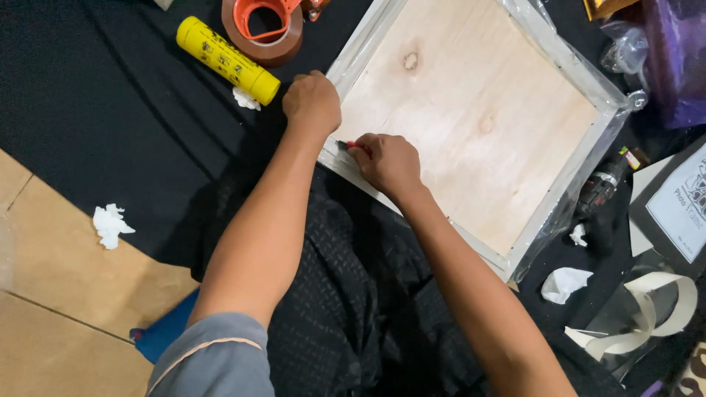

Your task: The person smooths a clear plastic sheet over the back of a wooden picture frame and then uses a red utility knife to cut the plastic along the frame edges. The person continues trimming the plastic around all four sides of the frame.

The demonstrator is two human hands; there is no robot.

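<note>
1 square pale plywood panel [471, 110] with a grey taped frame lies flat on a black cloth [95, 125] spread over a tan tiled floor [51, 294]. 2 knots show in the wood. The panel sits at an angle, 1 corner pointing toward the person's lap.

1 yellow cylindrical tube [226, 60] lies on the cloth just beyond the panel's left edge, and 1 roll of brown packing tape in an orange dispenser [262, 28] sits beside it, near the top of the view. 4 crumpled white paper scraps are visible: 1 touching the tube's near end [245, 99], 1 on the tiles at the left [110, 224], and 2 on the cloth at the right [565, 283]. 1 curled strip of cream paper backing [647, 312] lies at the lower right, with 1 dark framed print [680, 206] beyond it.

2 bare forearms reach forward from the body, converging at the panel's near-left edge. The left hand [312, 101] is closed into a loose fist, knuckles up, pressing down on the frame's taped edge near its left corner; nothing shows inside it. The right hand [388, 163] is curled, fingers tucked under, gripping 1 small red-handled cutter [351, 145] whose tip points left along the frame's edge, between the 2 hands. The cutter touches the grey tape, just beside the left hand's wrist. The right wrist bends slightly inward; the left arm runs nearly straight, a grey sleeve [213, 353] covering its upper part.
</note>
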